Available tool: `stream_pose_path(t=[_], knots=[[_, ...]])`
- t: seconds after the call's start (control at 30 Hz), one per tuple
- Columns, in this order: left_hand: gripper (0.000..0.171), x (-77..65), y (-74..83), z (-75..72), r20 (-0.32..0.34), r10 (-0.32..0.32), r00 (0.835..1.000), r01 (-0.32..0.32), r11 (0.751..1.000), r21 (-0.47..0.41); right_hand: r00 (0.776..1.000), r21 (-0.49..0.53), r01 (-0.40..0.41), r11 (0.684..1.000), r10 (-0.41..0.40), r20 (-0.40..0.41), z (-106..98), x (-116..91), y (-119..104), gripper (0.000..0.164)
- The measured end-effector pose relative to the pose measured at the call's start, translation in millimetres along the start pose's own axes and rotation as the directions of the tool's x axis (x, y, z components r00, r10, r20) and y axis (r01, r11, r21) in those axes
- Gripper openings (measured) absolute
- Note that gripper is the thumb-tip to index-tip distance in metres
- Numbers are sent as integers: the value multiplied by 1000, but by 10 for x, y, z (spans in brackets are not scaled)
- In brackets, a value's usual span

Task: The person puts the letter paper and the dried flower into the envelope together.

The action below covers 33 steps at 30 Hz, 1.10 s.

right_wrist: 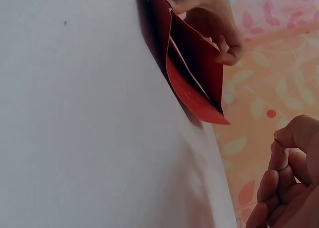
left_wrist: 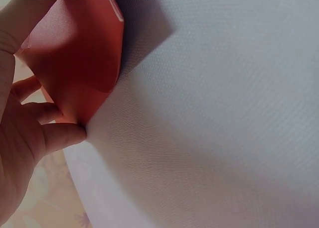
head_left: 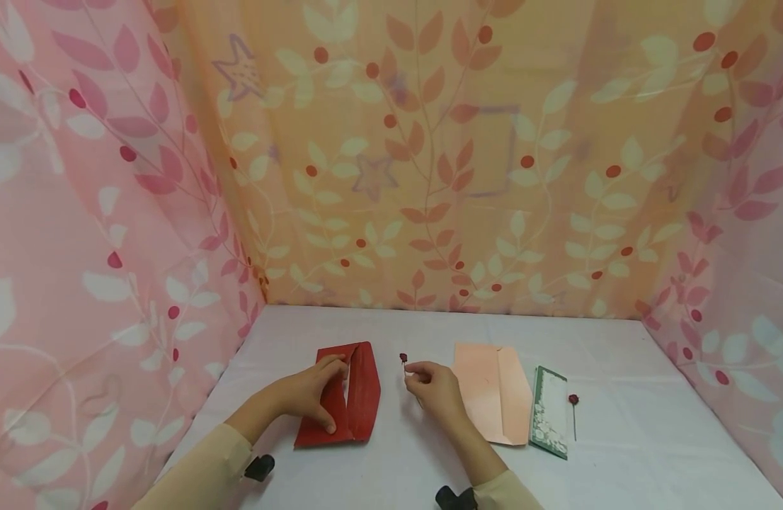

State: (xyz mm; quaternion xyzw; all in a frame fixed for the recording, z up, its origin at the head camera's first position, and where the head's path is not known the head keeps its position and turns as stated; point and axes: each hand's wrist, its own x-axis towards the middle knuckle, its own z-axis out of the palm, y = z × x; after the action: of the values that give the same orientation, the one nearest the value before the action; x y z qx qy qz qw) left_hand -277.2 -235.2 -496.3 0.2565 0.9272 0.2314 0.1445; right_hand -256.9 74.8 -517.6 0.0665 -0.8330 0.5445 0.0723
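A red envelope (head_left: 366, 397) lies on the left of the table with its flap folded out to the right. My left hand (head_left: 311, 395) spans it, thumb at the near side and fingers at the far side, gripping it by its edges. In the right wrist view the envelope's mouth (right_wrist: 192, 71) gapes, and a pale strip shows inside. Between thumb and fingers, my right hand (head_left: 435, 391) pinches the thin stem of a small dark red artificial rose (head_left: 403, 358). The rose stands upright, right of the envelope and apart from it.
Right of my right hand lies a peach envelope (head_left: 481, 397), its flap to the right. Beside it is a green-edged floral card (head_left: 549, 414), then a second red rose (head_left: 573, 399) on a thin stem. Patterned curtains (head_left: 430, 177) enclose the white table (head_left: 404, 467).
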Motion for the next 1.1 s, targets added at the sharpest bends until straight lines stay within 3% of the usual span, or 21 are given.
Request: stream_pose_path(t=[0.7,1.1], knots=[[98,20,-20,1,-2,16,1000,-16,1000,21,991,87,54,995,-64,120,600,165,-104,25],[95,21,-41,12,-10,31,999,-31,999,23,989,9,80,997,-80,121,801,230,-122,20]])
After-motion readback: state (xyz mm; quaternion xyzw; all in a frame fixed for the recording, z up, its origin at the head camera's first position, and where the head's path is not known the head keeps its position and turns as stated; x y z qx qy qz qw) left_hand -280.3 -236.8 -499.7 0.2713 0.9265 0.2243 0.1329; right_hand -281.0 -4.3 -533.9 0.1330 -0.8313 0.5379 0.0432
